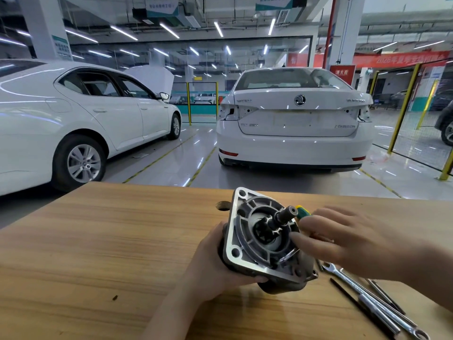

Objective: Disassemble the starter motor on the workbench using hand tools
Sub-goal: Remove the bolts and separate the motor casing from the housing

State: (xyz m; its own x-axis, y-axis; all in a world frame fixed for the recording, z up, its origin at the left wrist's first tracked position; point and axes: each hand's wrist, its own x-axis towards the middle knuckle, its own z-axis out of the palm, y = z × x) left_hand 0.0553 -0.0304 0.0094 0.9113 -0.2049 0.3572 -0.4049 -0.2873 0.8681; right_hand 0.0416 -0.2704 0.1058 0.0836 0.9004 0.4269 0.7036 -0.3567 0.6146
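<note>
From the head camera, the starter motor [263, 239] sits at about five o'clock from the middle of the frame, over the wooden workbench [103, 241], tilted so its silver mounting flange and dark shaft point up toward the viewer. The left hand [215, 263] grips it from the nine o'clock side, palm against the dark body and fingers wrapped underneath the flange's lower edge. The right hand [343, 239] is at three o'clock of the motor, fingers spread and blurred, fingertips touching or nearly touching the flange rim; it clamps nothing that can be seen. A green-and-yellow tool handle [302, 211] peeks out just behind the shaft, at one o'clock of the motor, mostly hidden by the right hand.

At four to five o'clock of the motor, a combination wrench [367, 296] lies on the bench, with a chrome socket extension [378, 314] and a thin black rod [353, 301] alongside it. Beyond the bench's far edge, two white cars stand on the glossy workshop floor: a sedan [73, 123] at ten o'clock and a rear-facing car [294, 119] at twelve.
</note>
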